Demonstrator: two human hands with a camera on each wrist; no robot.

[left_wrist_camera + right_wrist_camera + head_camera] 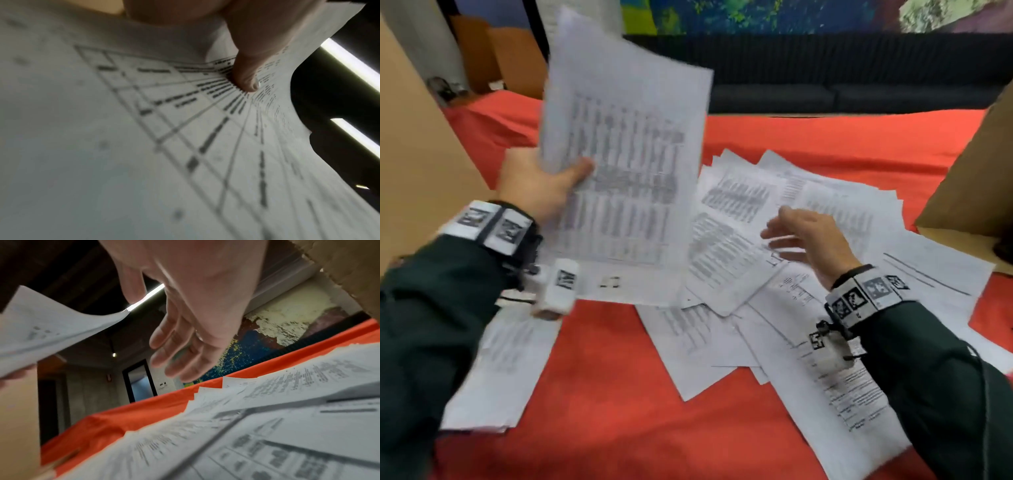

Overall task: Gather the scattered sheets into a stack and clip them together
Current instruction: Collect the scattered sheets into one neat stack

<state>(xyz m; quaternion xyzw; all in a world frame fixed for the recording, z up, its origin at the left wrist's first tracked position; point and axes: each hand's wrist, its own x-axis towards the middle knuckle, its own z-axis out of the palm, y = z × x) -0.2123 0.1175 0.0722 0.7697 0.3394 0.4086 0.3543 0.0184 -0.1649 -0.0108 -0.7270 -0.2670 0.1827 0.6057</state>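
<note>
My left hand [541,181] holds a bundle of printed sheets [626,147] upright above the red table, thumb [246,78] pressed on the front page [144,129]. Many more printed sheets [774,274] lie scattered and overlapping across the middle and right of the table. My right hand [804,236] hovers just above this spread, fingers [174,353] straight and loose, holding nothing. In the right wrist view the loose sheets [267,426] lie below the hand and the held bundle [51,331] shows at the left. No clip is visible.
A red cloth [619,394] covers the table. Another pile of sheets [500,370] lies at the near left under my left forearm. Cardboard panels stand at the left [414,154] and right [979,178]. A dark sofa [825,92] runs behind the table.
</note>
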